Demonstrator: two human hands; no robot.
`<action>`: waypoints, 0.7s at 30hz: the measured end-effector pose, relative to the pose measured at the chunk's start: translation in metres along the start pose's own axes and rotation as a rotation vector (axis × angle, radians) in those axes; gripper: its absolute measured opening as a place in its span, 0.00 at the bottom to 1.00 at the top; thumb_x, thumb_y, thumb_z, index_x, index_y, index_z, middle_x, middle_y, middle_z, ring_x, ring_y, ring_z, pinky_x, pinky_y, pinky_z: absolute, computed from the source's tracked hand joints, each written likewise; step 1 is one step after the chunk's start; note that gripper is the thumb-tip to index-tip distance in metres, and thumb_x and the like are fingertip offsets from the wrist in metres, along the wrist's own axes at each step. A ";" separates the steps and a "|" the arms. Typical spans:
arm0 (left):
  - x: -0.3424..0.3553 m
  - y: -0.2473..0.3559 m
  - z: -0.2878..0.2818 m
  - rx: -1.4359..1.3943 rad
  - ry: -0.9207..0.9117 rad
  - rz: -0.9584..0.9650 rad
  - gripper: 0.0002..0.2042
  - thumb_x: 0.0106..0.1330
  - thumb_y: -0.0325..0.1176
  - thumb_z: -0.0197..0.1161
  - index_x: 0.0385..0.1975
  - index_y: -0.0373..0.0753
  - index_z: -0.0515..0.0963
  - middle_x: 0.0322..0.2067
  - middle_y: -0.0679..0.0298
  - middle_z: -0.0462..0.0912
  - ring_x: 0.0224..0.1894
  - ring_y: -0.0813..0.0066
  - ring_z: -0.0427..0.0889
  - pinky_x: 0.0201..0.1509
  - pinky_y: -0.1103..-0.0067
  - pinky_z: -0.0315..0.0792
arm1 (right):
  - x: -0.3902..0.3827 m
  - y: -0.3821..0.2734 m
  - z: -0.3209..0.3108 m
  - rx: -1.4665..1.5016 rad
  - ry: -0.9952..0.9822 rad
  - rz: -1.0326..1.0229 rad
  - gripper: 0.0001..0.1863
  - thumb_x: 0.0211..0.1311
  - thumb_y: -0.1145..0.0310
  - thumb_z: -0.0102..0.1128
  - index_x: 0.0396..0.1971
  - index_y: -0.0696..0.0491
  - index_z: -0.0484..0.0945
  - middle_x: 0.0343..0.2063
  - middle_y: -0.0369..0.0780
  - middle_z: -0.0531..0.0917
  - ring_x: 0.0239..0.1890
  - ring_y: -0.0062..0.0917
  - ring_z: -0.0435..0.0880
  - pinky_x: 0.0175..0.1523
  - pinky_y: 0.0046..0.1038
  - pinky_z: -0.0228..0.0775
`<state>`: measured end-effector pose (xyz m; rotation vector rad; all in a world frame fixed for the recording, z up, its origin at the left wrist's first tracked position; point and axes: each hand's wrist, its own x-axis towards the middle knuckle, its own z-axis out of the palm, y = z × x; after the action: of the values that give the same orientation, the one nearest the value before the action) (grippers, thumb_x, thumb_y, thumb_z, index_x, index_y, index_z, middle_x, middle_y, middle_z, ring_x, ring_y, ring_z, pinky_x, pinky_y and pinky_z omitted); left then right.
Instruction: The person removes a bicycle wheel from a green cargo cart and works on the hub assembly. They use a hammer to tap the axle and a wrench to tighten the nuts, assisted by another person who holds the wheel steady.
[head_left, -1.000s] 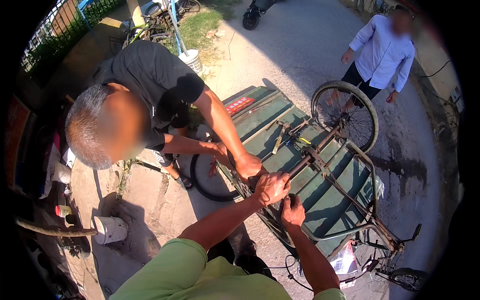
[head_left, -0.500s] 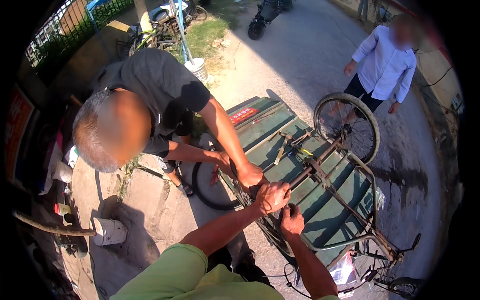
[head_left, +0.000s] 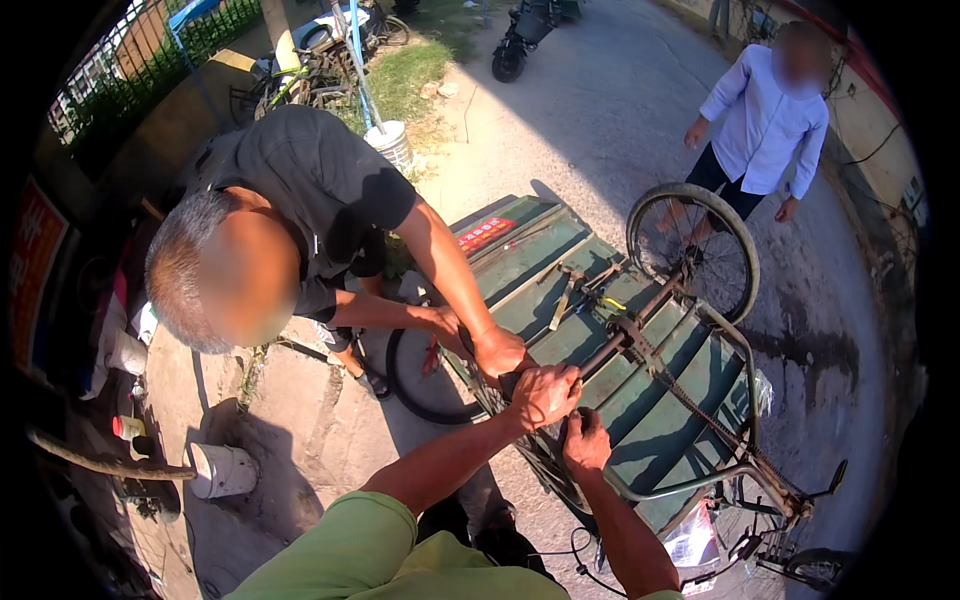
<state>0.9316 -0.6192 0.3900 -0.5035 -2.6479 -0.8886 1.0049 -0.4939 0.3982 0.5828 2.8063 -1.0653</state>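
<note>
An overturned tricycle's green cargo bed point(head_left: 660, 440) lies in front of me, with its near wheel point(head_left: 548, 472) seen almost edge-on. My left hand point(head_left: 545, 394) is closed over the upper part of that wheel's tyre. Just to the right and nearer to me, my right hand point(head_left: 586, 446) grips the same tyre, its fingers curled and partly hidden. Close beyond my left hand, a co-worker's hand point(head_left: 499, 352) presses on the wheel too. The co-worker's other hand point(head_left: 452, 330) is farther left at the wheel. The rusty axle point(head_left: 605, 355) runs from the wheel toward the far side.
A hammer point(head_left: 563, 300) and yellow-handled pliers point(head_left: 610, 302) lie on the bed's underside. The far wheel point(head_left: 750, 255) stands up, near a person in a white shirt point(head_left: 768, 125). A loose black tyre point(head_left: 400, 385) and a white bucket point(head_left: 222, 470) are at left. A chain point(head_left: 690, 405) runs along the frame.
</note>
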 end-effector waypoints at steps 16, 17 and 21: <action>0.004 0.000 -0.005 -0.051 -0.029 -0.072 0.08 0.60 0.37 0.61 0.29 0.40 0.76 0.26 0.57 0.81 0.28 0.54 0.82 0.32 0.63 0.74 | 0.004 0.000 0.004 -0.017 -0.020 0.016 0.24 0.63 0.47 0.51 0.47 0.49 0.79 0.42 0.50 0.84 0.47 0.47 0.82 0.52 0.42 0.72; 0.003 -0.001 -0.004 -0.042 -0.032 -0.072 0.08 0.60 0.37 0.61 0.30 0.40 0.77 0.27 0.56 0.81 0.28 0.54 0.82 0.32 0.63 0.74 | 0.004 0.002 0.005 -0.008 -0.021 0.002 0.24 0.63 0.47 0.50 0.48 0.49 0.79 0.42 0.50 0.84 0.47 0.46 0.82 0.52 0.42 0.72; 0.003 -0.004 0.000 -0.032 -0.035 -0.083 0.08 0.60 0.38 0.61 0.31 0.40 0.77 0.29 0.56 0.82 0.30 0.53 0.82 0.33 0.63 0.75 | 0.005 -0.001 0.004 -0.023 -0.043 0.012 0.25 0.63 0.46 0.49 0.48 0.49 0.79 0.42 0.50 0.84 0.47 0.46 0.82 0.52 0.42 0.72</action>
<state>0.9274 -0.6221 0.3889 -0.4230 -2.7073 -0.9558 0.9997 -0.4954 0.3950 0.5671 2.7712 -1.0290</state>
